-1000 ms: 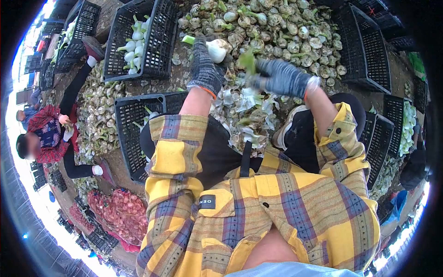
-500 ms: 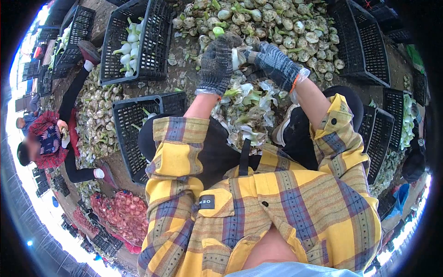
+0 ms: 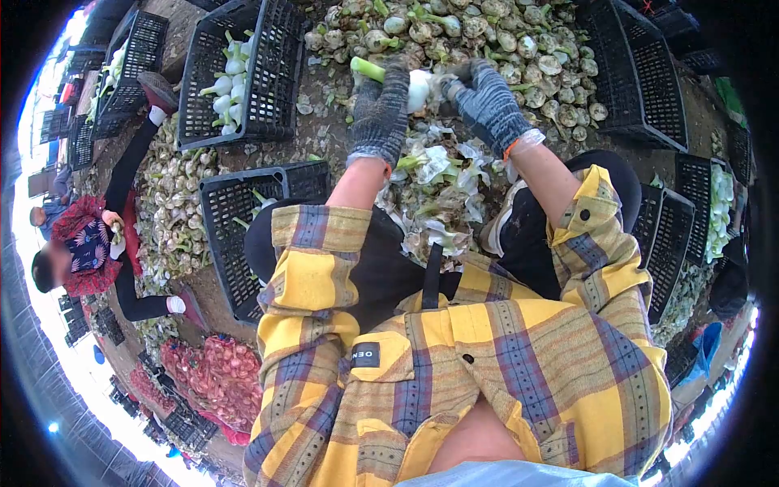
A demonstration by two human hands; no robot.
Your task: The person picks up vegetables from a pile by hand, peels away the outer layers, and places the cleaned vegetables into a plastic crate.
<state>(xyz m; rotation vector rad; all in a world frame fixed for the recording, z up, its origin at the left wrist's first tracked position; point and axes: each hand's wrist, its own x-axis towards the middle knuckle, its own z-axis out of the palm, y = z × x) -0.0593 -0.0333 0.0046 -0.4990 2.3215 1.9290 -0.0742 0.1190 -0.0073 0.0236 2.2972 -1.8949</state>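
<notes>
My left hand (image 3: 380,109), in a grey knitted glove, is wrapped round a white garlic bulb (image 3: 419,91). The bulb's cut green stem sticks out past the glove at the upper left. My right hand (image 3: 487,105), gloved alike with an orange band at the wrist, is closed at the bulb's right end, its fingertips on brownish outer skin. What exactly those fingertips pinch is partly hidden. Below both hands lies a heap of peeled papery skins (image 3: 434,183), between my knees. Just beyond them spreads a pile of unpeeled garlic bulbs (image 3: 519,61).
Black crates stand around me: one with peeled bulbs (image 3: 276,89) at upper left, another by my left knee (image 3: 235,252), another at upper right (image 3: 649,81). A person (image 3: 89,235) sits at far left beside more bulbs (image 3: 174,203). Red net sacks (image 3: 215,377) lie at lower left.
The bulb has turned in my left hand, so its green stem now points left and more white surface shows. My right hand has shifted slightly right, away from my left.
</notes>
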